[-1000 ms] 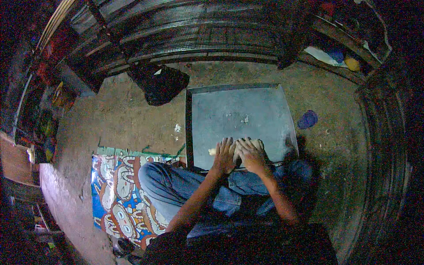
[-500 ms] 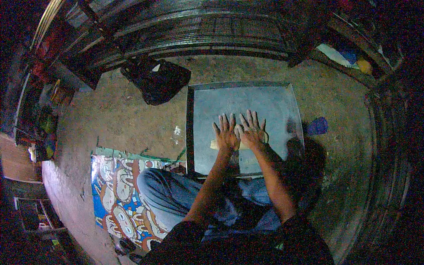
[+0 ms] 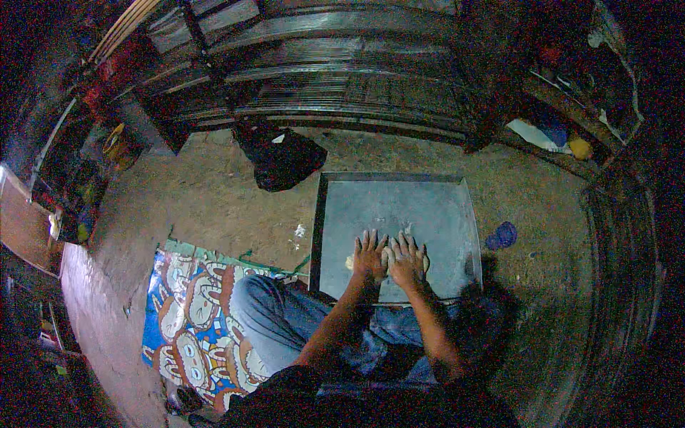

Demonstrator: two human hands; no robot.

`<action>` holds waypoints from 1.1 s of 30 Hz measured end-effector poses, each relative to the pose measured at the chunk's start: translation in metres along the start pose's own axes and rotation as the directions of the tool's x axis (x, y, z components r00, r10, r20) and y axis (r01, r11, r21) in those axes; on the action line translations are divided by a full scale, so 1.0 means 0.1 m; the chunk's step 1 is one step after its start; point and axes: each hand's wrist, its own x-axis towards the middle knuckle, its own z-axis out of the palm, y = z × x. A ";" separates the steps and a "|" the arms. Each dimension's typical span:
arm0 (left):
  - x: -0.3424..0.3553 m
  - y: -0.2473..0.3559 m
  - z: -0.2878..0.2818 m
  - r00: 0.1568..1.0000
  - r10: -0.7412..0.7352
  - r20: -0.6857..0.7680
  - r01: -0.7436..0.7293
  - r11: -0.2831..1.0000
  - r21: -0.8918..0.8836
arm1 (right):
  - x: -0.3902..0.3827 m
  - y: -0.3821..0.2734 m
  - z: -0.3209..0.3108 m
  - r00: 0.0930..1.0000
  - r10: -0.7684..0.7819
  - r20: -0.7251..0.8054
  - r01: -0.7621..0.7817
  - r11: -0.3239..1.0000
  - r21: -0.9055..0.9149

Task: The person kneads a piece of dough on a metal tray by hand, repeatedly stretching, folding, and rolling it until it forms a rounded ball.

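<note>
Left hand point(image 3: 369, 264) and right hand point(image 3: 407, 267) are both spread flat on the pale doughy roll point(image 3: 349, 262) — it's directly under them, long axis left-to-right, so neither's really nearer.

Pale dough point(image 3: 349, 263) lies crosswise — on grey tray point(image 3: 392, 201)

I've got tray point(image 3: 399, 200) on floor point(image 3: 221, 207) before the legs point(image 3: 399, 324). Dough point(image 3: 349, 262) in its near half, left hand point(image 3: 369, 262) and right hand point(image 3: 407, 265) side by side on it. Bag point(image 3: 287, 162) behind-left of tray, near the wall point(image 3: 321, 93). Mat point(image 3: 189, 307) front-left, beside left knee point(image 3: 253, 296). Small item point(image 3: 505, 234) just right of tray.
</note>
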 end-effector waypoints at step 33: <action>-0.67 -0.03 -0.35 0.971 0.214 -0.104 -0.228 0.962 -0.150 | -0.59 0.51 -0.59 0.997 -0.037 0.066 0.002 0.885 0.466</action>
